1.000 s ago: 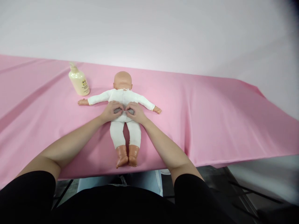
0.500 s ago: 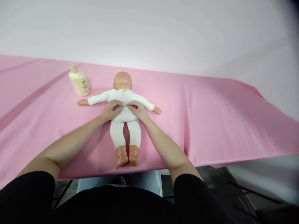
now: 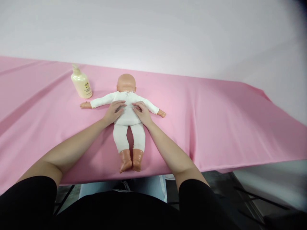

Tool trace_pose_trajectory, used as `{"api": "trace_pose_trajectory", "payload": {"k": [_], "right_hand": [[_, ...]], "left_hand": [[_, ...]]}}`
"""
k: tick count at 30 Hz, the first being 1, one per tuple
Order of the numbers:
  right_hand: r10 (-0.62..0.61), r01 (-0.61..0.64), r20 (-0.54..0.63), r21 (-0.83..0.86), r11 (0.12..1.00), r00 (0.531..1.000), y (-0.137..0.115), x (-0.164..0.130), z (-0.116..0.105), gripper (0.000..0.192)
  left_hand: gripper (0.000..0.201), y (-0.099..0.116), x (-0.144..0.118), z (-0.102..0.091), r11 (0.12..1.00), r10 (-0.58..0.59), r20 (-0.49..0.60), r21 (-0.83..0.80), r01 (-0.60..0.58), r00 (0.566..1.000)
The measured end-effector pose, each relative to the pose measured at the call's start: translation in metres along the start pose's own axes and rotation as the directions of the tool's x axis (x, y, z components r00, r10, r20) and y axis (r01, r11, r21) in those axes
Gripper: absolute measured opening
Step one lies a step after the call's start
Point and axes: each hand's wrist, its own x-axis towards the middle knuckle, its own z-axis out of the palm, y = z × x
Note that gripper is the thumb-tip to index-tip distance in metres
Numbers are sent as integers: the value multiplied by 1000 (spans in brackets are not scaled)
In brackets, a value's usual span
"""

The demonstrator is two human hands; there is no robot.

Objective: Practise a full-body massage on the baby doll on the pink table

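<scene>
A baby doll [image 3: 127, 117] with a white cloth body lies face down, its arms stretched out to both sides and its feet towards me. My left hand [image 3: 114, 111] rests on the left side of the doll's back, fingers extended and thumb apart. On the other side of the back lies my right hand [image 3: 142, 112], its fingers bent a little and the thumb spread from them. Both hands are open, with a strip of white cloth showing between them. The doll's face is hidden beneath its head.
Beyond the doll's left-hand arm stands a pale yellow pump bottle [image 3: 82, 84]. A pink cloth [image 3: 220, 127] with soft folds covers the table, whose front edge runs close to the doll's feet. Behind the table rises a white wall [image 3: 153, 35].
The fingers and thumbs of both hands have spread from a near pinch on the doll's back. My fingertips are slightly farther apart. The doll and bottle look unmoved.
</scene>
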Motion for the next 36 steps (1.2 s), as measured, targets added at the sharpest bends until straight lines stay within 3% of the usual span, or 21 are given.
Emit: {"api": "trace_pose_trajectory", "payload": {"k": [4,8,18,20,24,28,32,36], "right_hand": [[-87,86,-5,-119,989,996,-4,-1,-2,35],[-90,93,31,-124,988,995,-2,0,-4,37],[25,-9,141,-118,993,990,12,2,-4,71],[-3,16,120,-106,994,993,8,1,-4,67],[-182,178,-24,-130,975,983,-14,-5,-5,36],[-347,359,109,-129,924,931,-33,-10,-4,22],[-301,329,211,-113,937,930,-40,-11,-3,20],[-210,223,156,-69,972,965,-36,-9,-2,26]], "left_hand": [[31,1,0,0,1000,29,-1,-3,-29,1000],[34,-1,-1,1,1000,24,9,2,-24,1000],[57,-23,-3,9,997,-75,5,17,74,997],[55,-17,-3,7,997,-63,-10,36,63,998],[35,7,-6,-2,987,69,-4,147,-68,998],[23,24,-7,-5,961,221,133,139,-239,966],[20,25,-5,-3,959,234,157,126,-254,959],[20,22,-4,-2,981,164,121,80,-174,979]]}}
